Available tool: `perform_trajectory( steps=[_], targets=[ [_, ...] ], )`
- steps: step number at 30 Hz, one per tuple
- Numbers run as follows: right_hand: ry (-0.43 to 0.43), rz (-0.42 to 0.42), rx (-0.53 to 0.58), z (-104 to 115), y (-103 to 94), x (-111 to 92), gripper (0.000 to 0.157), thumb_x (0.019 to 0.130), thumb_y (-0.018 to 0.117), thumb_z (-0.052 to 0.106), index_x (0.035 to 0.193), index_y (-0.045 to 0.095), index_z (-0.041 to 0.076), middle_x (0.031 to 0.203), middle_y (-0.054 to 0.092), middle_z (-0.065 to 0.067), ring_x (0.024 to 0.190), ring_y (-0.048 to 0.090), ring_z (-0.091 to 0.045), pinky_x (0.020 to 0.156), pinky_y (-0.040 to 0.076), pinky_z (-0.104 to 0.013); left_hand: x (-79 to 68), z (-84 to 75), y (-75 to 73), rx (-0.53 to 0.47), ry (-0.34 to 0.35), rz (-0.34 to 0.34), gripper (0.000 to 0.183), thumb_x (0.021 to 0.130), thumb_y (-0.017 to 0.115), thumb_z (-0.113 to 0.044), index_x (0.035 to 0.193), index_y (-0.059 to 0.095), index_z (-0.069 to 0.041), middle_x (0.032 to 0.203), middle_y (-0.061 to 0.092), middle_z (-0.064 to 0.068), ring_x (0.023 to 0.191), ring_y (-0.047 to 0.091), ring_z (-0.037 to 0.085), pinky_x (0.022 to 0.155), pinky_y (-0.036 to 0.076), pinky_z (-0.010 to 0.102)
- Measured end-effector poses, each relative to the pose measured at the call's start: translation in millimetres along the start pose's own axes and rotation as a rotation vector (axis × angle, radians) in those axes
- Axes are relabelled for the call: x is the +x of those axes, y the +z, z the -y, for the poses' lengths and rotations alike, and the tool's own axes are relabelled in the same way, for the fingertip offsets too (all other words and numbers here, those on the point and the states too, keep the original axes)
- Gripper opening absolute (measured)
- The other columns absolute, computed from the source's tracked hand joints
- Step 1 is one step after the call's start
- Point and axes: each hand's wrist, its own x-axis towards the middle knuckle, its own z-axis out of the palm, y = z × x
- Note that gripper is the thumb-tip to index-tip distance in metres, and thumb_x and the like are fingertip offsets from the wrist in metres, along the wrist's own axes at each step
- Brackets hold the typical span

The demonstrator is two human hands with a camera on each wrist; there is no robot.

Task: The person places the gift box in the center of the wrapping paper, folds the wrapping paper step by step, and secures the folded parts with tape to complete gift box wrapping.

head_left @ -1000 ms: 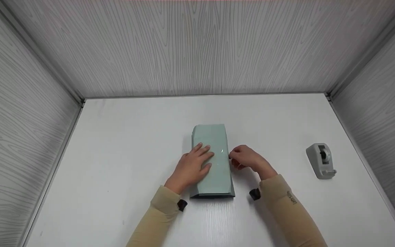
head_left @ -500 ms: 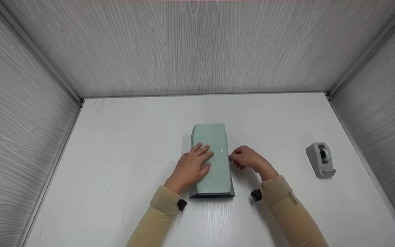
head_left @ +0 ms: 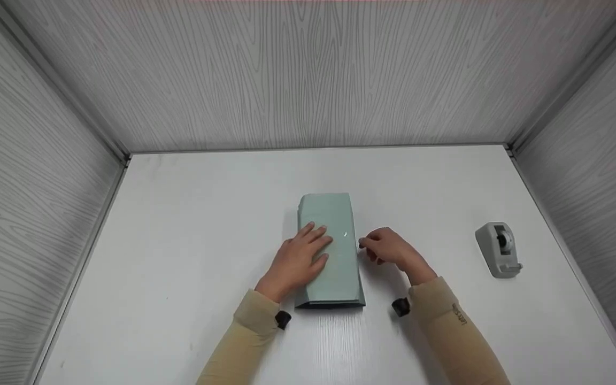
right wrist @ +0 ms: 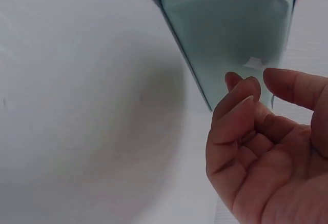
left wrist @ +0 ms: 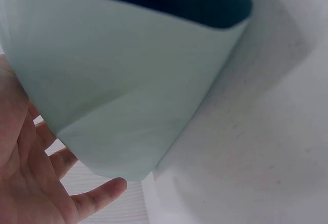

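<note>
the head camera sits well above the white table (head_left: pixel 206 214), looking forward and down, taking in the walls (head_left: pixel 308 75) and both sleeves (head_left: pixel 246 337). the left wrist camera (head_left: pixel 283 320) looks from close in along the left hand (left wrist: pixel 36 178), the pale green package (head_left: pixel 341 267) large in its upper frame. the right wrist camera (head_left: pixel 401 307), also close, looks along the right hand (right wrist: pixel 271 157), the package cut off by its top edge. all three views share package and table.
</note>
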Motion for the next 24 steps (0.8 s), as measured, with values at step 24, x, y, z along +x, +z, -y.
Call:
perform_trajectory(
  steps=[24],
  targets=[
    [-0.295, -0.074, 0.132, -20.4, 26.8, -55.8, 0.035, 0.101, 0.058, 0.016, 0.136, 0.057, 0.011, 0.129, 0.059, -0.017, 0.109, 0.062, -0.034, 0.087, 0.053, -0.044, -31.4, -10.2, -7.1, -0.326, -0.256, -0.136, 0.050, 0.100, 0.058, -0.033, 0.145, 0.047, -0.014, 0.149, 0.034, 0.018, 0.130, 0.046, 0.032, 0.099, 0.045, 0.049]
  ],
)
